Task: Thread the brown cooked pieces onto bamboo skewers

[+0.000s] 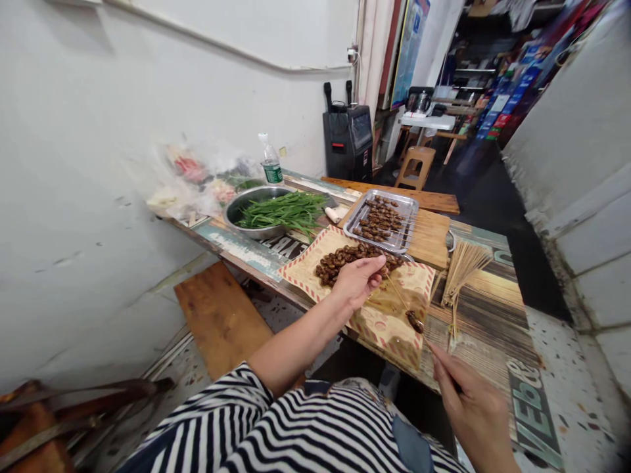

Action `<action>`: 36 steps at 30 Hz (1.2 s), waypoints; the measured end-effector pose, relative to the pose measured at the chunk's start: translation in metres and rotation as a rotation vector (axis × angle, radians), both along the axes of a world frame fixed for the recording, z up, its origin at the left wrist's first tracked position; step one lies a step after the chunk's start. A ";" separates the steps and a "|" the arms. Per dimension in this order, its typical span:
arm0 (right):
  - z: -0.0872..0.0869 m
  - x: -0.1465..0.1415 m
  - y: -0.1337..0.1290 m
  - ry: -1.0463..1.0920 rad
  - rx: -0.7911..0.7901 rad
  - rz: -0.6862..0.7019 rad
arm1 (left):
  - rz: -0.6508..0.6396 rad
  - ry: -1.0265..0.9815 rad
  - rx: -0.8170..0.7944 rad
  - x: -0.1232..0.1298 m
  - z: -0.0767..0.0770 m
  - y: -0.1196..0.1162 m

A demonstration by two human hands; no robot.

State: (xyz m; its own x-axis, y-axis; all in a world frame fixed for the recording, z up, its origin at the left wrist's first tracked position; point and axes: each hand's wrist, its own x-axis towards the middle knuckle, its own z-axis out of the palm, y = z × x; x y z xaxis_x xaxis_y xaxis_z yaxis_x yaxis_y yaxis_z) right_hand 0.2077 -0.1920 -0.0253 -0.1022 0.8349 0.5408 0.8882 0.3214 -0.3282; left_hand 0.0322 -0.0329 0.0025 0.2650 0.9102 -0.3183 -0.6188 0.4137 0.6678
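A thin wooden skewer [397, 293] runs between my two hands, with a dark brown pupa-like piece [415, 322] on it near my right hand. My left hand [359, 281] is closed in a pinch at the skewer's upper end, over the brown pile [340, 261] on patterned paper [379, 318]. My right hand [468, 401] pinches the lower end, past the paper's front right corner. Filled skewers [379, 217] lie in a metal tray [348, 226] behind the paper. A bundle of bare skewers [463, 269] rests to the right.
A metal bowl [234, 220] of green stalks [283, 211] stands at the table's left, with a plastic bottle [271, 161] and plastic bags [185, 171] behind. The tray overlaps a wooden board [431, 240]. Benches and a black speaker [349, 141] are beyond the table.
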 end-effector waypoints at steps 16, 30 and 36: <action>-0.001 0.002 -0.001 -0.042 0.034 -0.021 | -0.010 0.058 0.091 0.007 -0.008 -0.003; -0.007 -0.001 0.003 0.056 0.012 -0.094 | 0.049 0.163 0.179 0.017 -0.007 -0.014; -0.008 0.000 0.001 0.084 0.013 -0.090 | 0.025 0.129 0.171 0.010 -0.005 -0.015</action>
